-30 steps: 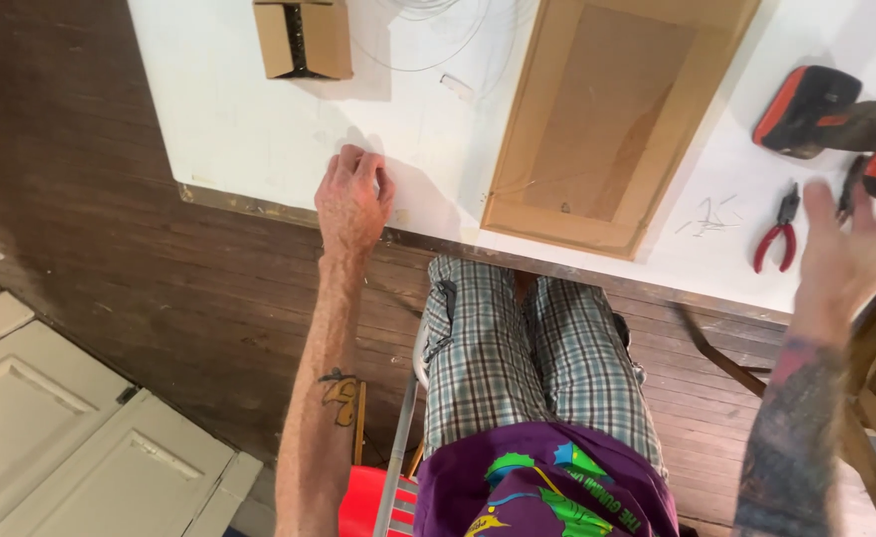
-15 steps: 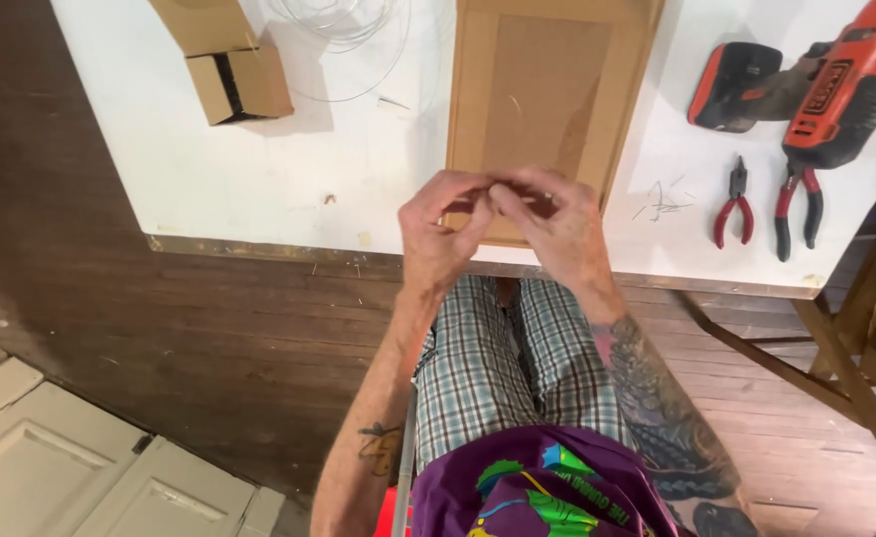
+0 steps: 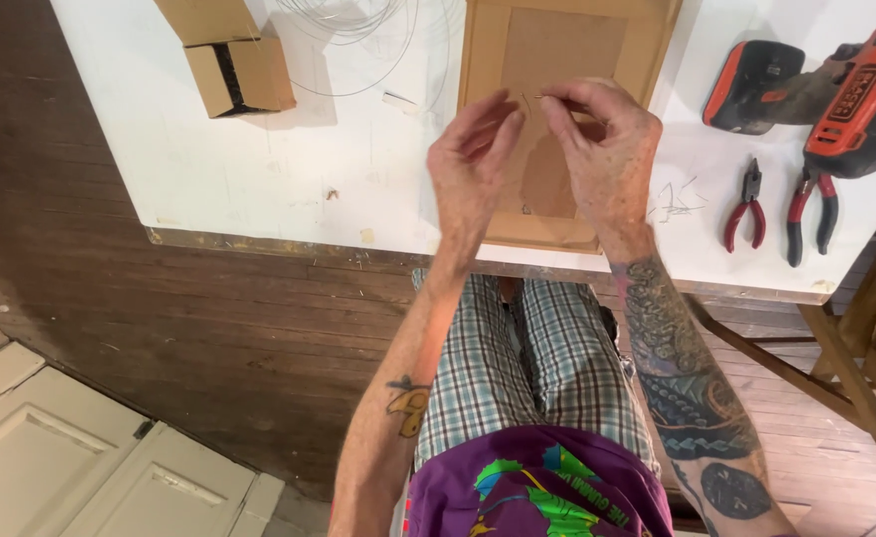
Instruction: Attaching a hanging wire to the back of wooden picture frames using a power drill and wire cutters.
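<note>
Both hands hover together over the brown framed panel (image 3: 557,60) that lies face down on the white counter (image 3: 259,169). The left hand (image 3: 473,164) and the right hand (image 3: 602,149) each have thumb and forefinger pinched, and between them runs a thin piece of wire (image 3: 535,96), held just above the upper middle of the panel's backing. Half a second ago the same hands were pressed close together near the panel's lower edge; now they sit higher over the panel and a little apart, with the wire stretched across the gap. A second ago they were far apart, the left flat on the counter's near edge and the right raised off to the side. Left of the panel stands an open cardboard box (image 3: 239,75) beside a loose coil of wire (image 3: 358,40). Right of the panel lie a red and black cordless drill (image 3: 836,89) and two red-handled pliers (image 3: 781,209).
</note>
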